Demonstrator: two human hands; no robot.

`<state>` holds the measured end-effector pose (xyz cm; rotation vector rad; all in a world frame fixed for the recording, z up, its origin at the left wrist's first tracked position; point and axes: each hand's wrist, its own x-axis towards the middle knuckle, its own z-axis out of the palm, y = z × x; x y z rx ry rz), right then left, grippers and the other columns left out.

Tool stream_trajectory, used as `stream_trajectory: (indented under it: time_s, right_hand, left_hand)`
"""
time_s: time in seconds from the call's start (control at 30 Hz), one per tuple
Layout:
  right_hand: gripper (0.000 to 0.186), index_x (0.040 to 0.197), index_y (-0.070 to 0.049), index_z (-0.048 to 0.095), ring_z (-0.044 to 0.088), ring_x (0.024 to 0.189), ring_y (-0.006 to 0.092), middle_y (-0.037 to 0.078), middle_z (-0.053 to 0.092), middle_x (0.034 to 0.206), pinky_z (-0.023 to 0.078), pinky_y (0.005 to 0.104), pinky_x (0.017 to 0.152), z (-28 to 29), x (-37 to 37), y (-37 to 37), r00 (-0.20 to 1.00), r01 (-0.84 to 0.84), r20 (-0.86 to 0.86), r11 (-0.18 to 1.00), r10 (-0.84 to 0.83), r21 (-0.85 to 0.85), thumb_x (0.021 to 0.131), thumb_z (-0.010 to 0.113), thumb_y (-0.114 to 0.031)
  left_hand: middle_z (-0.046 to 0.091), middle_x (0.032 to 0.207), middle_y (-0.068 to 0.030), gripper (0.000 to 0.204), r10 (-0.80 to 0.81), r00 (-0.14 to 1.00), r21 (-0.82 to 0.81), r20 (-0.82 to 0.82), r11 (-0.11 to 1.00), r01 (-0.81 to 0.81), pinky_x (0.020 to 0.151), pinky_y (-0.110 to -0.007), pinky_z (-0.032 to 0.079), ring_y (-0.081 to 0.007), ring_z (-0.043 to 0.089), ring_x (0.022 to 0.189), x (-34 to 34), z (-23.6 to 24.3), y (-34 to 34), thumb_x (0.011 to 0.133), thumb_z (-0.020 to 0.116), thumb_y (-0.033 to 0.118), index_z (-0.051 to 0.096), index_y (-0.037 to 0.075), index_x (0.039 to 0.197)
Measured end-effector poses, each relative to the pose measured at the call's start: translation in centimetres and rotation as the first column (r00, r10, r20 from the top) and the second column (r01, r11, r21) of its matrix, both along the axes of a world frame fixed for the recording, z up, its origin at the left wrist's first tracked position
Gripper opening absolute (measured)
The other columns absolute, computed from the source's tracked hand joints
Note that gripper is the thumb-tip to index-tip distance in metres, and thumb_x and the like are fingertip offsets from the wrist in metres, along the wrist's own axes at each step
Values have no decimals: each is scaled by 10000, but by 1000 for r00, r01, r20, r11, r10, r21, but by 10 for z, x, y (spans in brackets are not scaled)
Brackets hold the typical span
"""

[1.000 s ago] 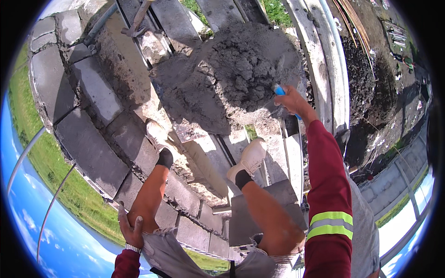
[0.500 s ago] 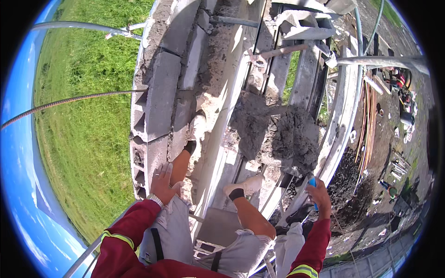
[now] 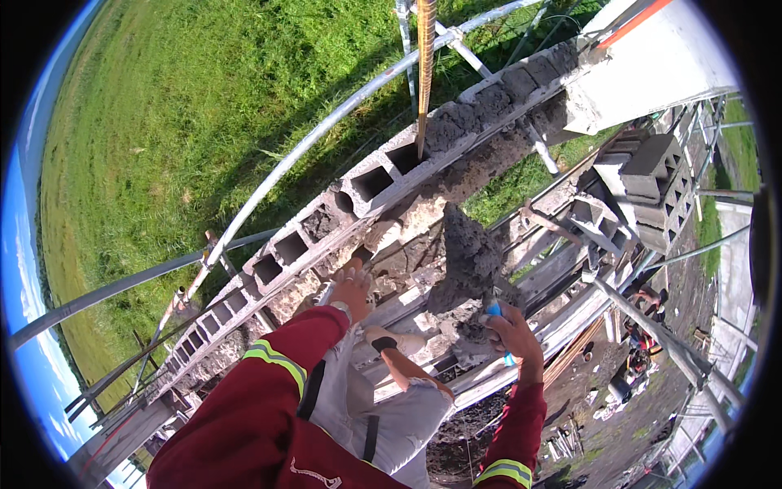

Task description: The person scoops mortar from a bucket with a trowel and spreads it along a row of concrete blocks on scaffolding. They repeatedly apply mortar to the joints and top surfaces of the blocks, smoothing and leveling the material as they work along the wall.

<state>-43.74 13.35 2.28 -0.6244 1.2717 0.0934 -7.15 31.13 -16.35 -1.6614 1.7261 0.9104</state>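
Observation:
My right hand (image 3: 515,332) is closed around the blue handle of a trowel (image 3: 494,309); its blade is not clearly visible against the wet mortar. The grey mortar heap (image 3: 466,244) lies on the planks just beyond that hand. My left hand (image 3: 351,291) is open, fingers stretched forward, over my leg and close to the inner side of the hollow block wall (image 3: 358,213). Whether it touches anything is hard to tell. It holds nothing. Some of the wall's cells are hollow, while those farther along are filled with mortar.
A rusty rebar (image 3: 425,73) stands up from the wall. Scaffold pipes (image 3: 318,134) run along its outer side above grass. Stacked hollow blocks (image 3: 652,183) and a hammer (image 3: 550,222) lie at the right. My shoe (image 3: 395,342) stands on the scaffold planks, with ground far below.
My view has swung toward the right, bringing the wall's far end and the stacked blocks into sight. My left hand has come off the block wall's face and reaches forward; the right still grips the trowel.

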Motion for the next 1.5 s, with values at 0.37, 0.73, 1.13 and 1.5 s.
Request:
stream_trajectory:
  time_s: [0.37,0.73,1.13,1.5]
  right_hand:
    - [355,1033,-60,588,471,407,105,-4,494,616,426,278,396,-110,294,-20,101,283,685,681,-721,676,1147,515,-388]
    - [369,1011,-62,646,430,360,83,-8,490,570,367,272,333,-119,212,52,407,286,708,817,-577,501,1110,601,-415]
    - [463,1052,73,665,691,933,520,302,722,983,512,581,834,-415,-153,460,176,556,-785,718,-594,-419,947,712,-375]
    - [292,1054,-22,667,537,501,139,22,576,656,424,363,454,-532,-78,355,123,966,-313,186,-942,-180,872,763,-230]
  left_hand:
    - [361,1713,-197,816,82,996,-5,-30,997,-82,1326,-554,167,-410,311,1593,39,-2,8,973,635,505,444,24,1605]
    - [396,1691,-201,803,-211,977,184,33,962,202,1292,-574,247,-426,357,1564,49,1,-36,991,599,532,428,69,1624]
    - [493,1589,-299,891,-172,984,9,-53,985,173,1268,-475,336,-435,439,1507,23,-16,-1,896,814,406,465,-72,1562]
    - [460,1610,-304,907,-112,990,-76,85,990,118,1272,-501,309,-454,397,1523,-31,-22,60,931,784,438,413,-44,1604]
